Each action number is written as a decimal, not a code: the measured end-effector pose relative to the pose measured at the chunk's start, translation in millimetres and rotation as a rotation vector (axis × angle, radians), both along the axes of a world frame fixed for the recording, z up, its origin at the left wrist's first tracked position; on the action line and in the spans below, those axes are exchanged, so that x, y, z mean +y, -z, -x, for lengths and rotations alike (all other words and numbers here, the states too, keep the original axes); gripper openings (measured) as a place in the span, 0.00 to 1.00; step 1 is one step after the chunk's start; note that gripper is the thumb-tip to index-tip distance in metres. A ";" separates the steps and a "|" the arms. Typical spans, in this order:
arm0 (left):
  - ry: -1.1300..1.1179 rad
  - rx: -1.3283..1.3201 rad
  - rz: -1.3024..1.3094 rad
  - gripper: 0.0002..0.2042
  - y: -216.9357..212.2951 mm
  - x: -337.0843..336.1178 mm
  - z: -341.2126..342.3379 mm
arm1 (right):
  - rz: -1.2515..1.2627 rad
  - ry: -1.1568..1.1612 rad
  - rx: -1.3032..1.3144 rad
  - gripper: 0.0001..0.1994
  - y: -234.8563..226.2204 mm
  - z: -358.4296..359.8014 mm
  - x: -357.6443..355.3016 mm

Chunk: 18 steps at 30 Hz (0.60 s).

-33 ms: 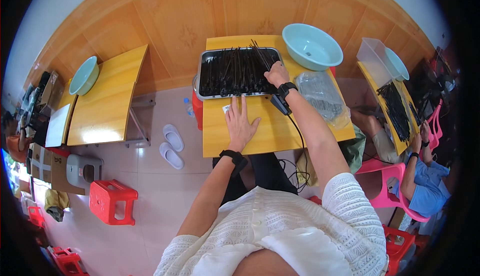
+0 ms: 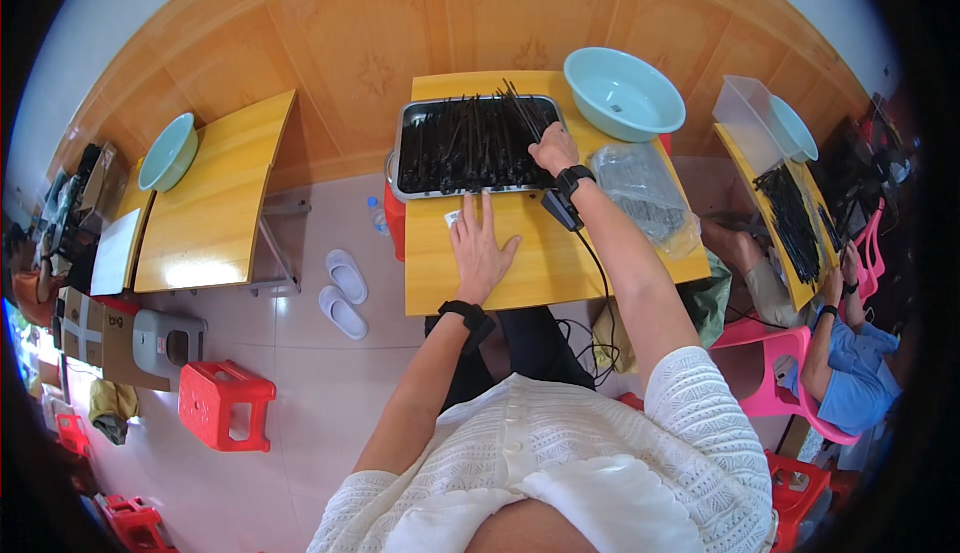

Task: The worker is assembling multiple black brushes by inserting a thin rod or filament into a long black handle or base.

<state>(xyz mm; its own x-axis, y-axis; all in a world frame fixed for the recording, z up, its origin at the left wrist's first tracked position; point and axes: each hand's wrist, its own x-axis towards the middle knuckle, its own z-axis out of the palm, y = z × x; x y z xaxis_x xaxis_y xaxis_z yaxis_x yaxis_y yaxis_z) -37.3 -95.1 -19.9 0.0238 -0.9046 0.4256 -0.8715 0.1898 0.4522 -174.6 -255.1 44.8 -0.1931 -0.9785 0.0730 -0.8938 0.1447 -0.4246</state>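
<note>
On the yellow table (image 2: 470, 278) in front of me lies a shallow metal tray (image 2: 430, 195) full of thin, dark sticks (image 2: 450, 143), mostly lined up away from me. My right hand (image 2: 553, 149) is closed around a bundle of these dark sticks (image 2: 519, 106) at the tray's right end; the bundle's far tips rise above the far rim. Its fingertips are partly hidden. My left hand (image 2: 482, 258) rests palm down on the table with fingers spread, fingertips at the tray's near rim and holding nothing.
Right of the tray stand a light-blue basin (image 2: 625, 96) and a clear plastic package (image 2: 645, 196). A black corded device (image 2: 562, 210) lies by my right wrist. Further right, a person (image 2: 855, 373) works at another table with dark sticks (image 2: 788, 223). A red stool (image 2: 225, 405) stands left.
</note>
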 end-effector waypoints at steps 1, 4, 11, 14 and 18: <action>0.003 0.012 0.004 0.44 0.3 0.2 -0.4 | -0.003 -0.030 0.004 0.25 -1.6 1.1 1.1; 0.000 0.001 -0.002 0.44 1.6 -1.0 1.0 | 0.032 -0.027 -0.010 0.25 4.0 7.4 -0.4; -0.001 -0.004 -0.008 0.44 -0.5 0.9 -0.4 | -0.013 -0.065 -0.077 0.25 -7.1 19.8 5.2; -0.005 0.002 -0.013 0.44 -1.2 0.7 -0.4 | -0.036 -0.030 -0.084 0.24 -5.6 24.4 8.2; 0.007 -0.003 -0.004 0.45 -0.3 0.0 0.1 | 0.006 -0.090 -0.133 0.23 0.3 39.9 13.1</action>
